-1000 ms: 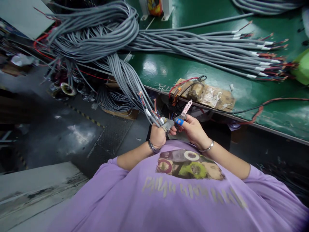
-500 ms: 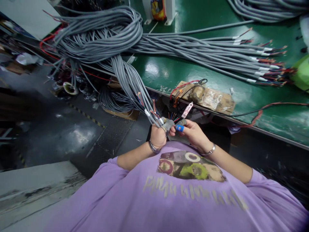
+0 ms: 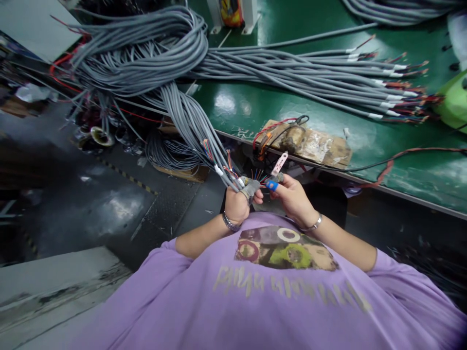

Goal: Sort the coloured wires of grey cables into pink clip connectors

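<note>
My left hand [image 3: 239,200], with grey covers on thumb and finger, is closed around the ends of several grey cables [image 3: 195,121] that hang down from the bench. Thin coloured wires [image 3: 257,173] fan out from the cable end at its fingertips. Just to the right, my right hand [image 3: 291,194] is pinched together, a blue wrap on the thumb and a grey cover on a finger. Its fingertips meet the loose coloured wires; which strands lie between them is too small to make out. White sleeves [image 3: 219,169] mark some cable ends beside my left hand.
A large coil of grey cable [image 3: 146,53] lies on the green bench [image 3: 233,104], its stripped ends [image 3: 397,97] stretched to the right. A worn wooden block [image 3: 314,145] with red and black leads sits at the bench edge. More coiled cable [image 3: 170,155] rests in a box below.
My right hand has drawn slightly away from my left, widening the gap where the coloured wires show. The whole view has shifted a little; the left hand keeps its hold.
</note>
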{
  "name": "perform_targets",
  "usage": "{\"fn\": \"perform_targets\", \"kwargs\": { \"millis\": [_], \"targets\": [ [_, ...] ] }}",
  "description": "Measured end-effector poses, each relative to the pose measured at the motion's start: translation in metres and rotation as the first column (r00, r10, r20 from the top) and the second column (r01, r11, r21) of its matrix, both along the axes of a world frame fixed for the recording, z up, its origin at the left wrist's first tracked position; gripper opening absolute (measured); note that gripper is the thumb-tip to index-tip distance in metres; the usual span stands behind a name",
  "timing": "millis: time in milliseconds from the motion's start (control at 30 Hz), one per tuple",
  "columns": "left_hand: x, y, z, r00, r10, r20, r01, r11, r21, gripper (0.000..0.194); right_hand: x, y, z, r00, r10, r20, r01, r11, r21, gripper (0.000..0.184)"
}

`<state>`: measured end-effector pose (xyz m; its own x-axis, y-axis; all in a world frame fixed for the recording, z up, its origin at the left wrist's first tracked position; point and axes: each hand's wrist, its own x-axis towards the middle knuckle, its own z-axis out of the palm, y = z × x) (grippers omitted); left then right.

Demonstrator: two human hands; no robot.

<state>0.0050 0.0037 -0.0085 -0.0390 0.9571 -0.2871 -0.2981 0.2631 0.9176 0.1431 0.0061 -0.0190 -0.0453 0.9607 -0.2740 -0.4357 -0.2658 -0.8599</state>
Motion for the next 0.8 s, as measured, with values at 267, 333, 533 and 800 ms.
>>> {"fn": "perform_targets", "kwargs": {
  "millis": [267, 333, 533, 800],
  "targets": [
    [0.000, 0.001, 0.004, 0.999, 0.043, 0.028, -0.043, 0.999, -0.019, 0.025, 0.003, -0.006, 0.002, 0.997, 0.077, -0.013, -0.077, 0.997, -0.029, 0.024],
    [-0.001, 0.000, 0.002, 0.999, 0.034, 0.023, -0.033, 0.999, -0.003, 0.023, 0.004, -0.006, 0.001, 0.996, 0.082, -0.020, -0.082, 0.996, -0.029, 0.026],
    [-0.001, -0.001, -0.003, 1.000, -0.003, -0.013, 0.003, 1.000, 0.007, 0.027, 0.001, 0.001, 0.001, 0.996, 0.081, -0.025, -0.082, 0.996, -0.035, 0.032],
    [-0.002, -0.001, -0.004, 0.999, -0.048, -0.021, 0.048, 0.999, 0.003, 0.030, -0.004, 0.005, 0.002, 0.998, -0.009, -0.061, 0.007, 1.000, -0.026, 0.025]
  ]
}}
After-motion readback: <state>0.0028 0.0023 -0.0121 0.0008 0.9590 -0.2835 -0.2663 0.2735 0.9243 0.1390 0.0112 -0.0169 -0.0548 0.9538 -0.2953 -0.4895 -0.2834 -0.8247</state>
